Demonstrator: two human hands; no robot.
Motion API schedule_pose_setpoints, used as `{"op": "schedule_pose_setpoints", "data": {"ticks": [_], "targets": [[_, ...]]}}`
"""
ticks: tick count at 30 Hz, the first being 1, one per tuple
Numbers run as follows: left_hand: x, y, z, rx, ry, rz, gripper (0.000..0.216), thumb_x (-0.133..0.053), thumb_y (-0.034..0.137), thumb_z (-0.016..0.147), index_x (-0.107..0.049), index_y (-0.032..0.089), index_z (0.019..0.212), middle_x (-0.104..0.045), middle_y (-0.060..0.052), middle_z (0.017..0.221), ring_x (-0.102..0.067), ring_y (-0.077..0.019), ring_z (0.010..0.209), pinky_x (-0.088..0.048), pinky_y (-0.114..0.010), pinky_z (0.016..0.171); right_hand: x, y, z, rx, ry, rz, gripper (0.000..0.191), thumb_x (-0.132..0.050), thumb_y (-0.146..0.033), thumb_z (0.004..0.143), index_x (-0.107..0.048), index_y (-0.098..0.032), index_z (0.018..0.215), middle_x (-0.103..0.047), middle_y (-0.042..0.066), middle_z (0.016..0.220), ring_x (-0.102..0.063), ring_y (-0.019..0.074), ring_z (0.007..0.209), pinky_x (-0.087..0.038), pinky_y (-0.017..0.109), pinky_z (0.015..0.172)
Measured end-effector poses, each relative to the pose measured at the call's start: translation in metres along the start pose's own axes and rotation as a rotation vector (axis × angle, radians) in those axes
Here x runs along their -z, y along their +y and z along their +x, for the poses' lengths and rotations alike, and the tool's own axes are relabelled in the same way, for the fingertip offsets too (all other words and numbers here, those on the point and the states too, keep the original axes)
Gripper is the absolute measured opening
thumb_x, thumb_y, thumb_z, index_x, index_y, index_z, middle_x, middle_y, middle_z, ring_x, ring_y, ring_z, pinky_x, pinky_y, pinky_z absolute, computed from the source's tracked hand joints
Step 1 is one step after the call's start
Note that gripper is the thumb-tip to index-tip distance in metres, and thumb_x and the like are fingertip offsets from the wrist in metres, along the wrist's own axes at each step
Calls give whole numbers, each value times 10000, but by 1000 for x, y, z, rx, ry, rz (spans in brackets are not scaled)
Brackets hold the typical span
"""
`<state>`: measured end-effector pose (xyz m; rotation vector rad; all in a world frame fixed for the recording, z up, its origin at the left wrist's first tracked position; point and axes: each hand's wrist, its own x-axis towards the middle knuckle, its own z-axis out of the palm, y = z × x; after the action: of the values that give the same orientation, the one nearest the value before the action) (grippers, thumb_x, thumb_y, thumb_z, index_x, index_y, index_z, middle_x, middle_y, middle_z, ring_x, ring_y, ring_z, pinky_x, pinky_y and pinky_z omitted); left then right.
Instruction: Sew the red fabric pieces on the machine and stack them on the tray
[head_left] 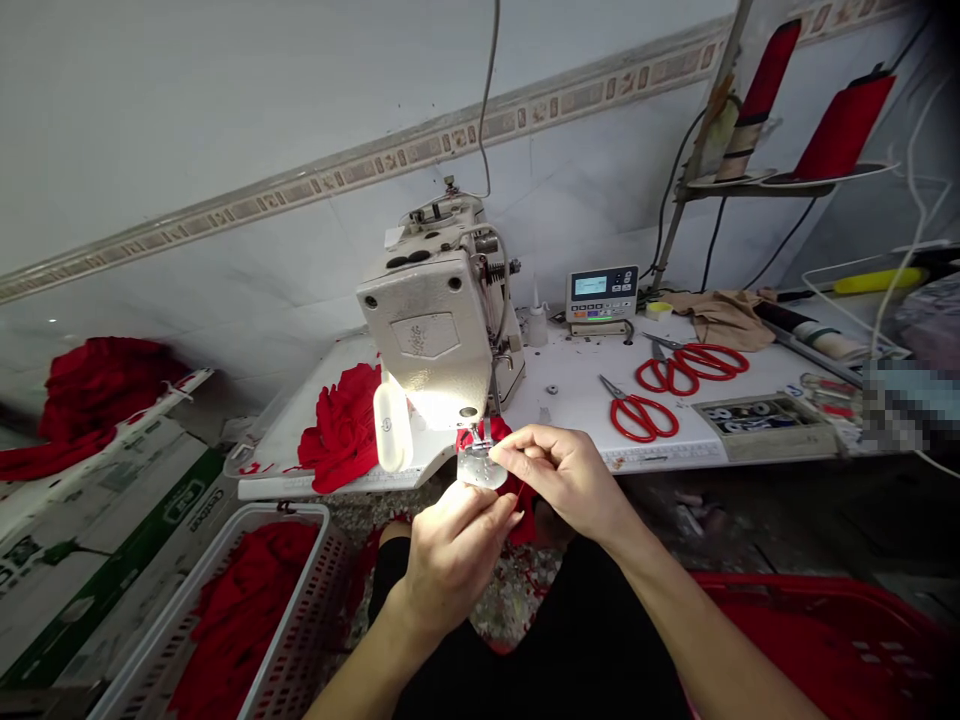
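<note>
Right hand (566,472) is at the sewing machine (431,310), tiled wall (592,180) behind white tabletop (581,370).

And here's the back wall (225,90), pale and glossy, grey marbling across its lower part, with a patterned tile border (553,107) running along it, slanting up to the right in this view! Below stands a white table (574,365), close against the wall, with a metal pole (694,165) leaning at the right. Down to the floor (491,610), mottled and littered. A bright glow lights the middle; under the table's right side, deep shadow.
</note>
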<state>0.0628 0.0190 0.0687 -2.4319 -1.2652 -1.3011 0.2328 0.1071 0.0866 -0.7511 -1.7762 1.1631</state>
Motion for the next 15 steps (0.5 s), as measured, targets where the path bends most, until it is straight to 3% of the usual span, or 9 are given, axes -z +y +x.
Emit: {"op": "schedule_pose_setpoints", "data": {"ticks": [2, 4, 7, 9, 12, 15], "targets": [[-1, 1, -1, -12, 6, 25, 294, -661, 12, 917, -681, 143, 1179, -706, -83, 882, -645, -173, 770, -559, -290, 691, -5, 3, -6, -2, 45, -8, 187, -699, -372, 950, -747, -199, 1005, -337, -84, 579, -316, 110, 527, -311, 255, 518], [-2, 4, -2, -34, -8, 58, 265, -668, 15, 914, -680, 128, 1154, -698, -79, 845, -628, -169, 734, -545, -288, 655, -6, 6, -10, -26, 46, 18, 214, -694, -392, 958, -728, -204, 1056, -437, -68, 619, -398, 113, 549, -364, 248, 537], [-7, 10, -7, -98, -73, 132, 227, -673, 42, 922, -671, 97, 1143, -702, -81, 823, -618, -170, 705, -535, -292, 617, -3, 7, -13, -138, -79, 147, 237, -660, -418, 982, -732, -194, 1011, -677, 27, 830, -601, 154, 725, -463, 241, 606], [-12, 14, -12, -135, -112, 167, 180, -671, 60, 930, -673, 90, 1107, -704, -72, 802, -622, -168, 691, -539, -294, 602, 2, 4, -14, -252, -191, 331, 269, -657, -440, 984, -736, -184, 1007, -729, 68, 919, -647, 166, 777, -481, 226, 592], [-16, 17, -19, -188, -148, 171, 103, -652, 78, 948, -678, 120, 1038, -701, -39, 767, -631, -155, 663, -537, -285, 570, 6, 0, -18, -406, -289, 624, 286, -654, -458, 990, -707, -182, 1037, -684, 22, 737, -502, 85, 505, -318, 168, 407], [-15, 18, -21, -206, -154, 134, 154, -621, 96, 975, -668, 142, 1114, -722, -41, 807, -678, -159, 723, -570, -278, 604, 4, 4, -21, -489, -247, 825, 249, -667, -443, 983, -651, -196, 954, -474, -77, 571, -244, 44, 395, -141, 175, 358]]}}
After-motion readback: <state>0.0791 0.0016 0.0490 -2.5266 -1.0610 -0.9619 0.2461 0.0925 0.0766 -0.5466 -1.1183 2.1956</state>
